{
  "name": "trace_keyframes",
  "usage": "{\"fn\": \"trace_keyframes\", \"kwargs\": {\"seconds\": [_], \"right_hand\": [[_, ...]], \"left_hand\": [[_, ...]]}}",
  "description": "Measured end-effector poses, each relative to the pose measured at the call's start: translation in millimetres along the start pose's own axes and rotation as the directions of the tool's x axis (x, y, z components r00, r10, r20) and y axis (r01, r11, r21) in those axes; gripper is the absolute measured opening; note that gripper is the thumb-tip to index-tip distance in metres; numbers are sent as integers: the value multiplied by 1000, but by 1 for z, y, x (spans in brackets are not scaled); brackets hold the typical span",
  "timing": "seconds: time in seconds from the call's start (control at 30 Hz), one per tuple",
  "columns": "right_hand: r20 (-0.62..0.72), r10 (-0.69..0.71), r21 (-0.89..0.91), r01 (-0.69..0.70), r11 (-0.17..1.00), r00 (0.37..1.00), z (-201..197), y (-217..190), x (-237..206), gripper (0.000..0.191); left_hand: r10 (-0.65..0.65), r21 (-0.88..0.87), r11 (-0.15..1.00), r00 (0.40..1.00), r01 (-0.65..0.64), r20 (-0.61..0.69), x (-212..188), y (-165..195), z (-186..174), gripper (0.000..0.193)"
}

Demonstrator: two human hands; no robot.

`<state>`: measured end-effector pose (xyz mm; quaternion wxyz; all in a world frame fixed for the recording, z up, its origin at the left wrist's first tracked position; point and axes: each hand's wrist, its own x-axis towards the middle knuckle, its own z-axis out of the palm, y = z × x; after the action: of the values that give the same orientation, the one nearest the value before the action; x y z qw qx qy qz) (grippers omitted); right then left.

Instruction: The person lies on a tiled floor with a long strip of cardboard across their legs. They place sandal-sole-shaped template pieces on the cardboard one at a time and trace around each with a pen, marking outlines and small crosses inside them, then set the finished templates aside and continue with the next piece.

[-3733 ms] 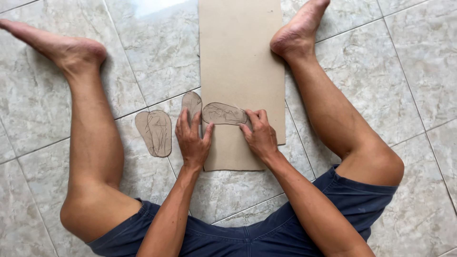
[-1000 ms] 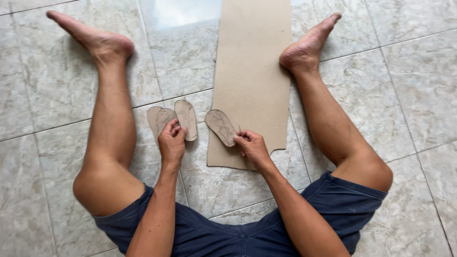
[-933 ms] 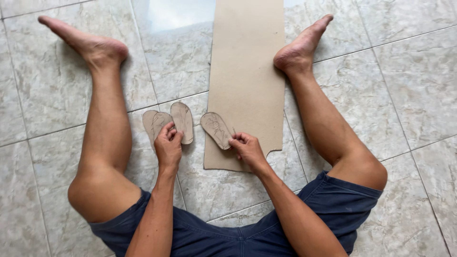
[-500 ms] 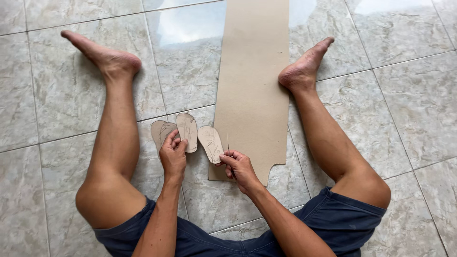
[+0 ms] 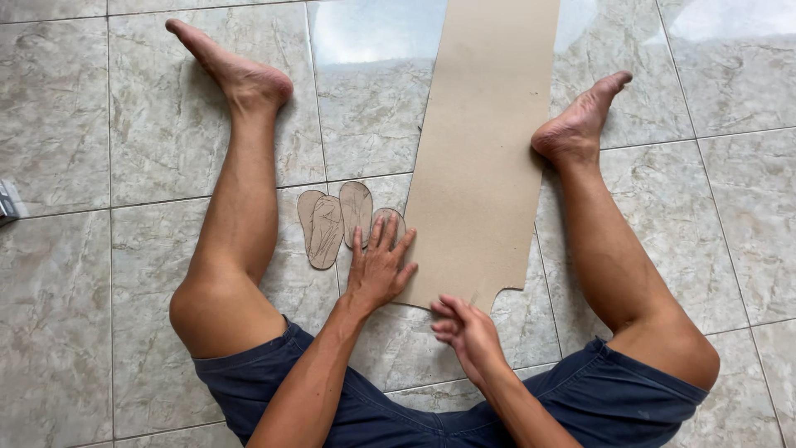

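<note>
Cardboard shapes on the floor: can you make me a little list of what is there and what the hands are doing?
place: tiled floor, person sitting with bare legs spread
big sheet: long brown cardboard sheet lying flat between the legs, near edge notched where a piece is cut out
cut-outs: three sole-shaped cardboard pieces side by side, left of the sheet
left hand: flat, fingers spread, lying on the rightmost cut-out
right hand: blurred, at the sheet's near edge, holding nothing visible
</note>
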<state>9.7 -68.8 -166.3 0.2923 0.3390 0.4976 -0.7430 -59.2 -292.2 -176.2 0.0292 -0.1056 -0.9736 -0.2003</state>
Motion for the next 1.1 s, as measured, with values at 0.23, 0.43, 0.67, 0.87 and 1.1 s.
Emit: {"fn": "trace_keyframes", "kwargs": {"seconds": [0.23,0.43,0.67,0.87,1.1], "right_hand": [[-153,197,263,-153,953,968,-40,19,-22,45],[-140,86,541,4,841,986,1,15,-10,36],[-213,-612,-30,621,783,762,63,-120,-58,16],[66,-641,54,639,768,765,115,-198,-184,34],[476,-438,-239,592,770,762,130,-140,-148,80]], "left_hand": [[-383,114,913,919,392,-93,1,-30,-22,64],[-323,-157,940,940,304,-112,3,3,-35,62],[-554,-936,85,797,342,241,29,15,-62,72],[-304,-882,-433,890,188,339,55,30,-85,81],[-289,-780,-611,880,134,377,123,34,-85,114]]}}
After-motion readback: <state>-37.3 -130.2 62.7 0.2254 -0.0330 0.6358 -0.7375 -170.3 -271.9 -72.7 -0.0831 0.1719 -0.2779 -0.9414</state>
